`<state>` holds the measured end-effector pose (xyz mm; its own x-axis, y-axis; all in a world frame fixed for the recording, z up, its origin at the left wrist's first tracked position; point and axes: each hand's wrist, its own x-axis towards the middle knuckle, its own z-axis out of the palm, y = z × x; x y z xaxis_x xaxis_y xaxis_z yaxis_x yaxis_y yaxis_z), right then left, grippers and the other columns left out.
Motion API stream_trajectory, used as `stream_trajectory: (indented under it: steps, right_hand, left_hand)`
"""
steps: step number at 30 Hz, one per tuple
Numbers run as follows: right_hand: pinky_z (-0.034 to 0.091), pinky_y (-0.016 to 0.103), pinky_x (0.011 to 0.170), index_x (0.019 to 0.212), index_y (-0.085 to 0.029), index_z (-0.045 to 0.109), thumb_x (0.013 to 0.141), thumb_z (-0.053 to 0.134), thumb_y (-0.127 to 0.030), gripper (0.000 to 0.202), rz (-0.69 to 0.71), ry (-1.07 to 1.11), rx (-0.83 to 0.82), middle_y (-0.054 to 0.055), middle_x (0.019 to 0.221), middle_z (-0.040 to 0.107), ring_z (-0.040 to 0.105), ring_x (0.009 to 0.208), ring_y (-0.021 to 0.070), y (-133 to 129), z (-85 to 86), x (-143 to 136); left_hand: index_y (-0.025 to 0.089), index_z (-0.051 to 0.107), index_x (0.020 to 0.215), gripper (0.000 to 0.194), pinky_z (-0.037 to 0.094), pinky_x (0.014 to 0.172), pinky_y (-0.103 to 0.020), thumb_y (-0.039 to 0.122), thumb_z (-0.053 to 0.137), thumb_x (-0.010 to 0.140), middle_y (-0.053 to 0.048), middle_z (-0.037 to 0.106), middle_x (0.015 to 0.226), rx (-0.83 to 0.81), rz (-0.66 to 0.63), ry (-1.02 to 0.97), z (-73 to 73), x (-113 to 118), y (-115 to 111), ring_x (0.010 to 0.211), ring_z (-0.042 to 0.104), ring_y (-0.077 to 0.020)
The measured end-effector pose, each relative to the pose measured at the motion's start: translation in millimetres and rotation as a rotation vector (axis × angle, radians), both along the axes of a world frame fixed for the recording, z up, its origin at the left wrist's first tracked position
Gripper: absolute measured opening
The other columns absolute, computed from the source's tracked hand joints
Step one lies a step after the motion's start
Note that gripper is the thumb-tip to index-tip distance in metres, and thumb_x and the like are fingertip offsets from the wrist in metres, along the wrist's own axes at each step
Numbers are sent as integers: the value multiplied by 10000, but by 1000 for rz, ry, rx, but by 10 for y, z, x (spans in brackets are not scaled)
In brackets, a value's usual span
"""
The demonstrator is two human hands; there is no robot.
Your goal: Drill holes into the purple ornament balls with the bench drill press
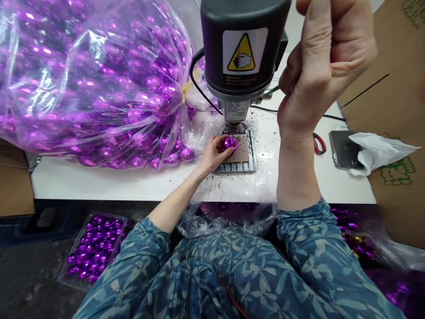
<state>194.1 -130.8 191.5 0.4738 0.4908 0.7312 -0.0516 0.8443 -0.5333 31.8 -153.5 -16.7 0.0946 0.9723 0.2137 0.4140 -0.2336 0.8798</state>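
Observation:
My left hand [215, 153] pinches a shiny purple faceted ball [230, 143] between thumb and fingers. The ball rests on a brown board [241, 150] on the slotted metal base [254, 161] of a drill press, directly below its chuck [234, 126]. Above it stands the black drill press motor housing [245, 48] with a yellow warning sticker. My right hand [327, 57] is raised in a fist beside the housing. A short metal rod [272, 91] points toward that wrist, but whatever the fist grips is hidden.
A large clear bag [99, 88] of purple balls fills the table's left side. Dark shavings lie around the base. On the right are red-handled scissors [319, 144], a phone [345, 149], crumpled tissue [381, 150] and a cardboard box [395, 106]. A tray [122, 221] of purple balls sits below left.

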Motion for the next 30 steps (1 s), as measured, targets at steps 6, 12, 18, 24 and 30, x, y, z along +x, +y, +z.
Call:
stream_trajectory:
  steps: [6,12,18,24,30]
  right_hand:
    - [629,185,765,823,-150,710,725,718,-656,515,-34,-29,6,-20,766,703,724,789,61,22,-31,10]
    - [613,154,760,844,-165,734,772,709,-607,449,-23,-36,0,-55,750,681,726,782,35,-15,-33,14]
    - [638,155,766,867,-159,750,771,721,-577,430,-7,-33,24,-57,765,704,766,795,53,-41,-46,3]
    - [637,127,785,903,-154,746,911,674,-386,243,-30,-58,-20,-86,790,700,774,809,28,-74,-49,5]
    - [631,140,770,902,-180,764,834,679,-625,457,-96,-67,3,-42,879,731,715,747,7,-74,-155,19]
  left_hand:
    - [215,657,1357,570,614,1026,-448,381,904,871,-125,745,1277,80,88,7,-192,222,-105,1209,706,-296]
    - [253,628,1433,548,552,1124,-488,492,798,970,-137,732,1337,158,106,39,-225,287,-147,1292,667,-312]
    - [247,644,1411,522,528,1171,-525,518,773,984,-153,736,1353,150,128,67,-190,225,-130,1339,649,-330]
    - [274,636,1447,535,553,1176,-506,485,790,980,-131,738,1434,145,52,68,-226,185,-96,1339,697,-309]
    - [268,642,1447,553,559,1180,-520,453,823,959,-136,747,1444,141,55,71,-231,183,-90,1354,703,-322]
